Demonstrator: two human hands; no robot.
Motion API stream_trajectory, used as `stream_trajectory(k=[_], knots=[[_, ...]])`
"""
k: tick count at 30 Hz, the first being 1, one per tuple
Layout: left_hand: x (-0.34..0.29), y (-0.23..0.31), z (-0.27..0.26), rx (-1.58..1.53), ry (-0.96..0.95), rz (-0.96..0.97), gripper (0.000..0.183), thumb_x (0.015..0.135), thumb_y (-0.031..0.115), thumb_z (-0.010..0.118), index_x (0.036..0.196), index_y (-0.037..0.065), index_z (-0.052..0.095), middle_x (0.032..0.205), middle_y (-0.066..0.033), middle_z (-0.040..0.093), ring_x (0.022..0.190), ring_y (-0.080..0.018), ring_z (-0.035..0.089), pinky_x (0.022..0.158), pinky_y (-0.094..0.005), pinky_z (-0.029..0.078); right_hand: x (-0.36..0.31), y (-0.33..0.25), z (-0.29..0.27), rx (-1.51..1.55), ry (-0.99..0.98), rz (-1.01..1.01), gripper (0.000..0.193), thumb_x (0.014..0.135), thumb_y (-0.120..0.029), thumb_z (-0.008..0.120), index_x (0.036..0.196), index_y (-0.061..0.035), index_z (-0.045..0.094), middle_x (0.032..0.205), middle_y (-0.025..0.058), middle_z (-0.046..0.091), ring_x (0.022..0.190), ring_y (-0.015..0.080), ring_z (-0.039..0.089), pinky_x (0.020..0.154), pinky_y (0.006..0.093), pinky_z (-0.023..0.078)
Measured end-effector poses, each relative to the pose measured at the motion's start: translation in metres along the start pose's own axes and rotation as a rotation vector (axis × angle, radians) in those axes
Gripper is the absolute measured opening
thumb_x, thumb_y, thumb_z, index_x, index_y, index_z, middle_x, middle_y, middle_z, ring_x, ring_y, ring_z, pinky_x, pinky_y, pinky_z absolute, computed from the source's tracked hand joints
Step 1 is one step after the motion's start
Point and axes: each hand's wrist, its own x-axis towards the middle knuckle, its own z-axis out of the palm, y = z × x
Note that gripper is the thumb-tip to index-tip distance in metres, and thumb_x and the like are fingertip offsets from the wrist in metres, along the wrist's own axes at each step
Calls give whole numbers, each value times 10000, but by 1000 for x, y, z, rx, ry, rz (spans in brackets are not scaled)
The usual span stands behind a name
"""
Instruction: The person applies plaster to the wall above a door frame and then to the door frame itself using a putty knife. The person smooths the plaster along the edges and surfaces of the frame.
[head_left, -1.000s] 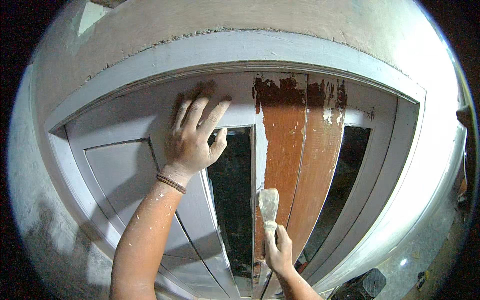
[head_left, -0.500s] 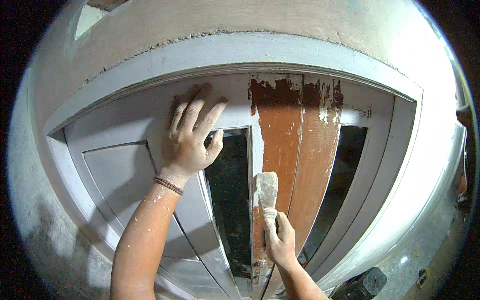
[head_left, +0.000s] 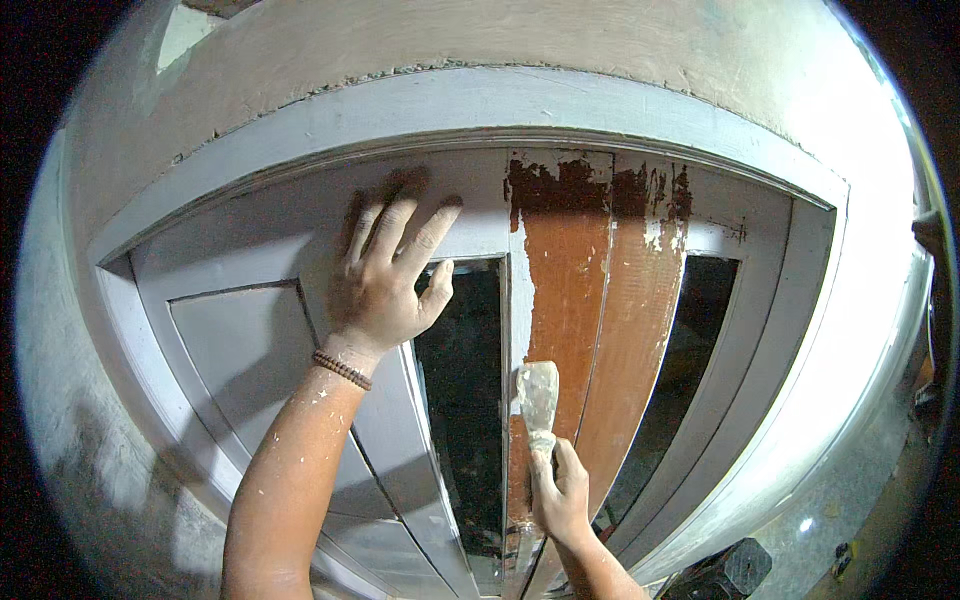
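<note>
Scraper [head_left: 540,400], blade-up, in closed grip of R hand [head_left: 562,500], prob. for reach along brown strip [head_left: 566,275]; L hand [head_left: 384,293], empty, splayed on white door [head_left: 245,335], prob. bracing.

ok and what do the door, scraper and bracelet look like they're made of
Door: likely wood, pale paint partly stripped to reddish brown; board seams and ragged paint edges show.
Scraper: flared blade, probably metal, though whitish residue coats it; handle unclear, mostly inside the right hand.
Bracelet: brown rounded beads, perhaps wood; too small to be sure.
</note>
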Motion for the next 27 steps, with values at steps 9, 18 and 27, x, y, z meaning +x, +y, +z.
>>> stream_trajectory(k=[9, 18, 27], knots=[[1, 0, 0, -17, 24, 18, 568, 868, 264, 728, 1432, 238, 662, 1417, -161, 583, 1309, -419, 549, 1171, -577, 435, 10, -13, -6, 30, -4, -35, 194, 1057, -147, 648, 1168, 12, 656, 908, 199, 700, 795, 219, 688, 719, 385, 526], [2, 0, 1, -35, 17, 13, 581, 864, 259, 715, 1441, 230, 655, 1447, -167, 567, 1324, -418, 541, 1202, -598, 392, 15, -24, -3, 118, -23, 85, 233, 1069, -175, 636, 1194, 21, 659, 970, 224, 715, 853, 234, 711, 772, 387, 546], [1, 0, -1, -10, 19, 15, 570, 869, 269, 728, 1435, 233, 663, 1397, -179, 582, 1290, -432, 552, 1167, -576, 438, -1, -20, -1, 14, -36, 74, 241, 1066, -185, 641, 1196, 17, 656, 888, 213, 704, 792, 240, 697, 730, 382, 534]])
